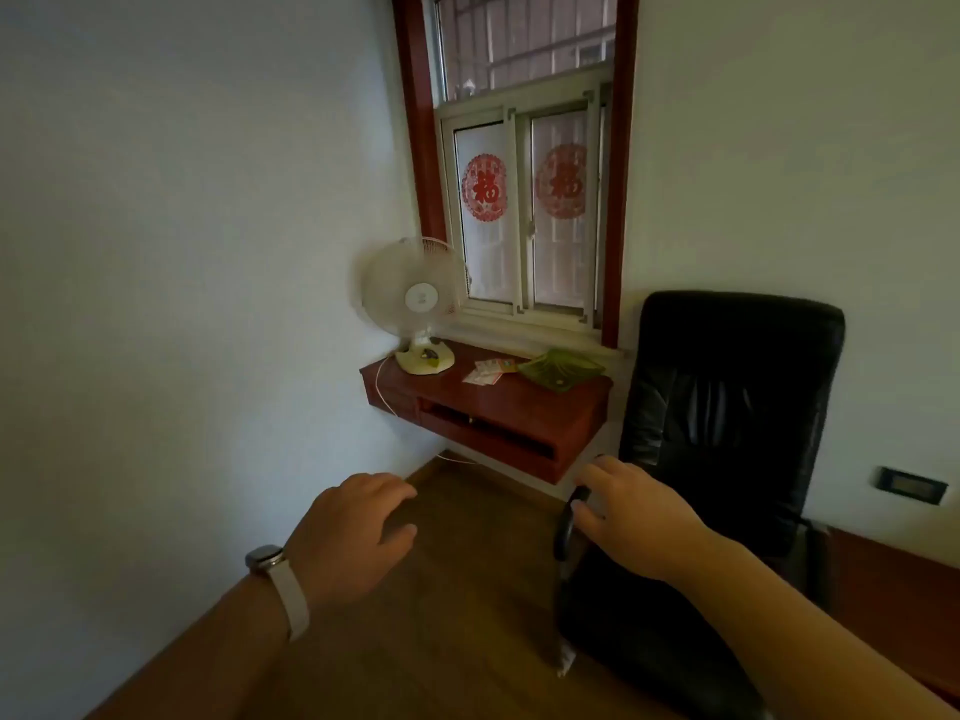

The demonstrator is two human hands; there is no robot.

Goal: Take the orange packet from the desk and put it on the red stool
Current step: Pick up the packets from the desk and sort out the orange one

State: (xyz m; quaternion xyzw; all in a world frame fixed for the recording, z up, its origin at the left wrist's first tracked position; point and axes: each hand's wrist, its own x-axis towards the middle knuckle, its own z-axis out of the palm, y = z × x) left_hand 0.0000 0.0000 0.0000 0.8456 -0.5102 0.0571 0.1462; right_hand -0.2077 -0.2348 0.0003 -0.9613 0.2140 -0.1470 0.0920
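A small orange packet (505, 364) lies on the wall-mounted red-brown desk (524, 402) under the window, next to pale pink and white packets (482, 375). No red stool is in view. My left hand (353, 532) hovers over the floor well short of the desk, palm down, fingers apart, holding nothing; a watch sits on its wrist. My right hand (634, 511) rests on the black chair's left armrest (569, 517), with fingers over the top and thumb curled around it.
A white table fan (415, 304) stands on the desk's left end, its cord hanging down. A green glass dish (563, 368) sits at the desk's right. A black office chair (727, 407) stands right of the desk. Wooden floor (441, 589) lies ahead.
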